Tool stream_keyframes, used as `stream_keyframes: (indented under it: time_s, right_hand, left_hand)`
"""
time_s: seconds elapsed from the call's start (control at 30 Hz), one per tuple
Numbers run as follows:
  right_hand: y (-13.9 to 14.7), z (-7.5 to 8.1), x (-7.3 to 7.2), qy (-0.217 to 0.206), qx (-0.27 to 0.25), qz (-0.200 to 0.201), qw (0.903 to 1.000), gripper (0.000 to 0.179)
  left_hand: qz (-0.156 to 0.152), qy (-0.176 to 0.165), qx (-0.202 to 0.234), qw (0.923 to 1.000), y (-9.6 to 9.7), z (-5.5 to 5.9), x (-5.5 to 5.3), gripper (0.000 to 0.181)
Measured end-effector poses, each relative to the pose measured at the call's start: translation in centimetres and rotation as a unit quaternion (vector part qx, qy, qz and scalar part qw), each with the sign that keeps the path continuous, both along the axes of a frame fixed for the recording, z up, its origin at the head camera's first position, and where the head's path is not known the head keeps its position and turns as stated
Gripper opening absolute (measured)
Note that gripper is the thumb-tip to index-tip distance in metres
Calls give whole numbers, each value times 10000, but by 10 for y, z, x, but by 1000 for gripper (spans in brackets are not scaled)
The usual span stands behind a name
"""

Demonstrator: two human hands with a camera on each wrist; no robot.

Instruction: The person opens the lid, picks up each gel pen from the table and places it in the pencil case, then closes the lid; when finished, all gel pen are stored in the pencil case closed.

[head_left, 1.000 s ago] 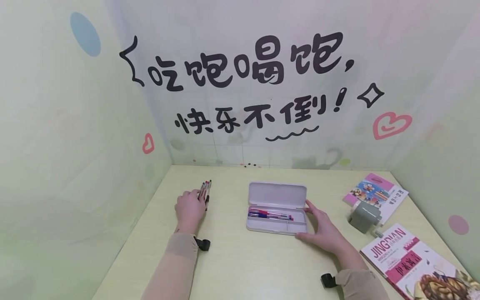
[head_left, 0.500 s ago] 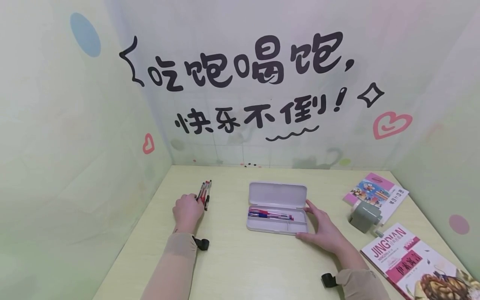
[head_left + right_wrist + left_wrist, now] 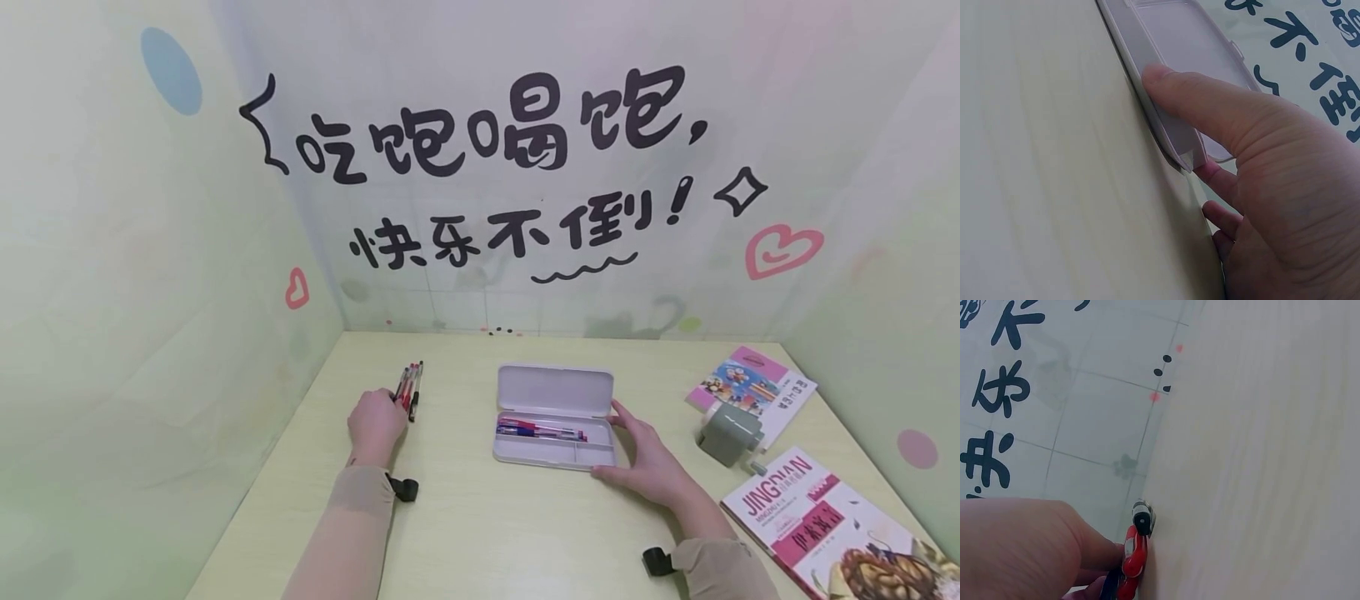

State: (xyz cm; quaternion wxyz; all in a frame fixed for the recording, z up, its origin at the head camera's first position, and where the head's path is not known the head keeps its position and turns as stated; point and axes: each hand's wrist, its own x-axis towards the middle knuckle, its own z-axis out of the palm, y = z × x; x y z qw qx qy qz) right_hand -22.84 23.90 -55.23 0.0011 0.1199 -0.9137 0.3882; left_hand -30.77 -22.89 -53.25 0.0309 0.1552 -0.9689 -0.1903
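Observation:
My left hand is at a small bundle of pens on the left of the table. In the left wrist view its thumb and fingers pinch at the ends of the pens, red and dark-coloured ones; how many are held is hidden. My right hand grips the right end of an open pencil case, thumb at the front and fingers behind. In the right wrist view the thumb lies on the case's edge. Red and blue pens lie in the case's long compartment.
At the right, a grey-green pencil sharpener with a crank stands beside a pink booklet. A larger book lies nearer the right front. Printed walls border the table at the back and sides.
The left hand has shifted slightly left and its fingers are drawn in more, leaving more of the pens' red and black parts in sight. The right hand and pencil case stay put.

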Motion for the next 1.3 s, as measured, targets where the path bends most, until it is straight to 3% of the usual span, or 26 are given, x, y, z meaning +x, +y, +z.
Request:
stream_keyframes:
  time_s: [0.17,0.67,1.0,1.3]
  right_hand:
    - [0,0,0,-64,-19,-11,10000,128]
    - [0,0,0,62,-59,36,10000,126]
    - [1,-2,0,60,-113,41,9999,126]
    - [0,-1,0,38,-111,46,9999,126]
  left_hand:
    - [24,84,346,9994,1,0,1,29]
    - [-21,453,441,9980,9,9,2,36]
    - [-723,1288,212,9888,42,18,7,33]
    - [-1301,1968,146,9717,88,23,19,26]
